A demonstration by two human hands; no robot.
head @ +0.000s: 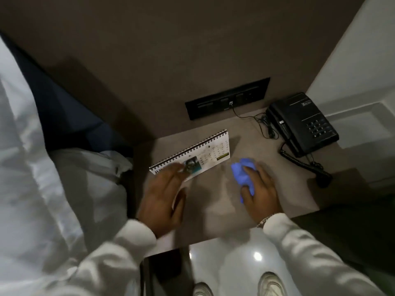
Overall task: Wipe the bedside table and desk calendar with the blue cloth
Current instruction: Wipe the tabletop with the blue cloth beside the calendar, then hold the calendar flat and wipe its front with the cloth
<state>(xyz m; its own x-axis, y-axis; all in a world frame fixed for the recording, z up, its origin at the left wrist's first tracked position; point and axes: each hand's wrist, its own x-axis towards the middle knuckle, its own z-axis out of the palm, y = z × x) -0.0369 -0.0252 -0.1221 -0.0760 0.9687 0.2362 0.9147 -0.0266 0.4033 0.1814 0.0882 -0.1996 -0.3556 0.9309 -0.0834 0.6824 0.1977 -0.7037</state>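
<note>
The bedside table [213,206] has a brown-grey top. A spiral-bound desk calendar [205,154] stands on its left half, its white page facing me. My left hand [164,197] covers the calendar's near left corner, fingers spread; it is blurred, and I cannot tell if it grips the calendar. My right hand [261,193] presses the crumpled blue cloth [243,175] onto the tabletop to the right of the calendar. A faint wet streak shows on the surface beside the cloth.
A black telephone [303,124] with a coiled cord [303,161] sits at the table's back right. A black socket panel [228,99] is set in the wall behind. White bedding [53,178] lies to the left. Glossy floor and my shoes [271,283] are below.
</note>
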